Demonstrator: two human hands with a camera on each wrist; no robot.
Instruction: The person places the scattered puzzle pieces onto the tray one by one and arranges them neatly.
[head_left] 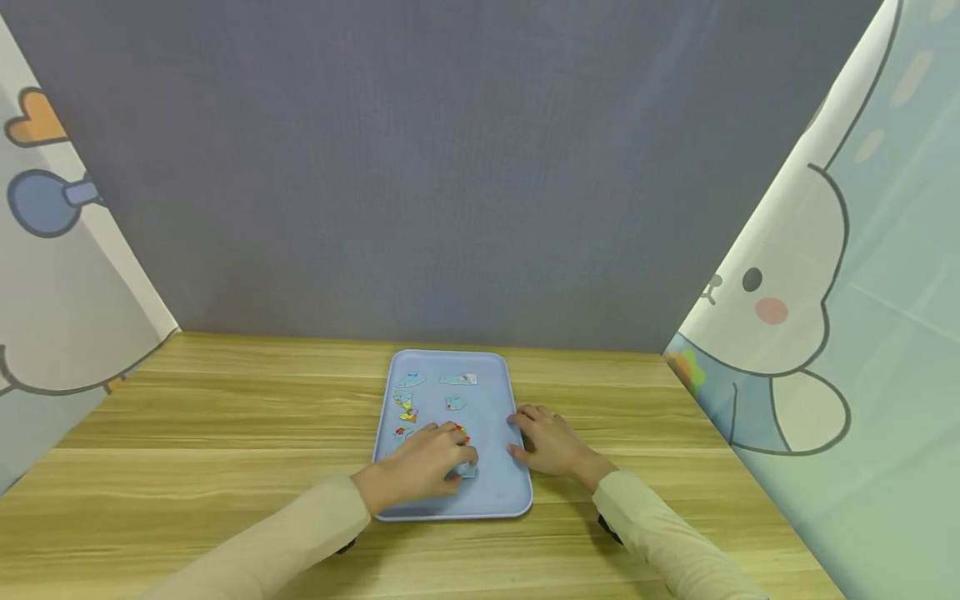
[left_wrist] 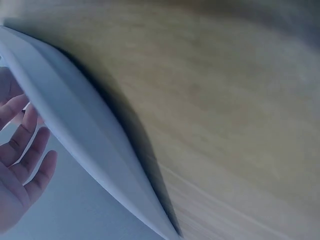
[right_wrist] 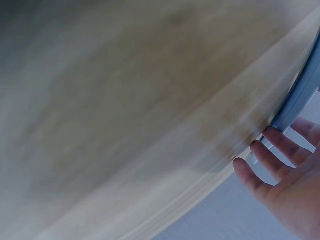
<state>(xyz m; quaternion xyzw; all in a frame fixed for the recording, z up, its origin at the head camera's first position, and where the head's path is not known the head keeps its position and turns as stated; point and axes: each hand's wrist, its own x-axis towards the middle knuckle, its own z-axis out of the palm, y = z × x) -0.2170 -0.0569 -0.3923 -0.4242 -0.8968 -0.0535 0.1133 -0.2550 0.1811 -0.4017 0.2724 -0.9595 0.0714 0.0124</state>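
A light blue tray (head_left: 495, 492) lies on the wooden table with several flat, cut-out pieces on it. My left hand (head_left: 431, 462) is over the tray's lower middle, fingers bent down at a pale blue piece (head_left: 467, 470). The hand partly hides that piece and a red-marked one (head_left: 462, 431) just beyond. In the left wrist view the fingers (left_wrist: 31, 150) look loosely bent and spread; their contact with the piece is hidden. My right hand (head_left: 551, 442) rests at the tray's right rim, fingertips touching it, and holds no piece.
Other pieces lie toward the tray's far and left side: a pale blue one (head_left: 410, 380), a long one (head_left: 457, 379), a small one (head_left: 454, 403) and a yellow one (head_left: 407, 410). A grey panel (head_left: 420, 167) stands behind the table, with printed cloth (head_left: 885, 333) at the sides.
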